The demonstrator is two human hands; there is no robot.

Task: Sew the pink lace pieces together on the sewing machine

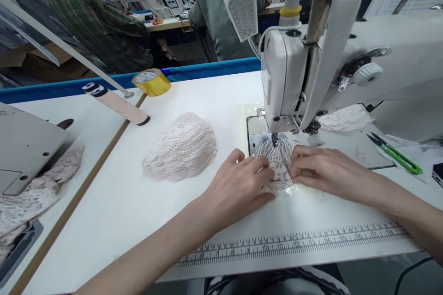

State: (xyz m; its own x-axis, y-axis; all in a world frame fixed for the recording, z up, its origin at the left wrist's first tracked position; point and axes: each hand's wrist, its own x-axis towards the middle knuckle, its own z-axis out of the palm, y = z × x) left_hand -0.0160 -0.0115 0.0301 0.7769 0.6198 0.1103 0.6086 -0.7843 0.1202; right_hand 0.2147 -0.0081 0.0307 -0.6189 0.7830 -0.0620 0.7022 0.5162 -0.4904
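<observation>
Keep the lace piece (281,167) flat at the presser foot (275,139), in from the front edge of the tabletop (121,212). Steady one side with the left hand (244,177), curled inward (pressing or pinching, hard to tell), the other with the right hand (321,168), pinched together on it. Ease evenly, without tugging.

Cool, bright light spreads over the white table (131,207) before me, its source hard to make out. The underside of the machine (280,78) falls into grey shade; everything behind is dimmer. The lace (279,169) looks fairly crisp; far workers (221,20) are softer, heads pixelated. Wide-angle stretching slants the edges.
</observation>
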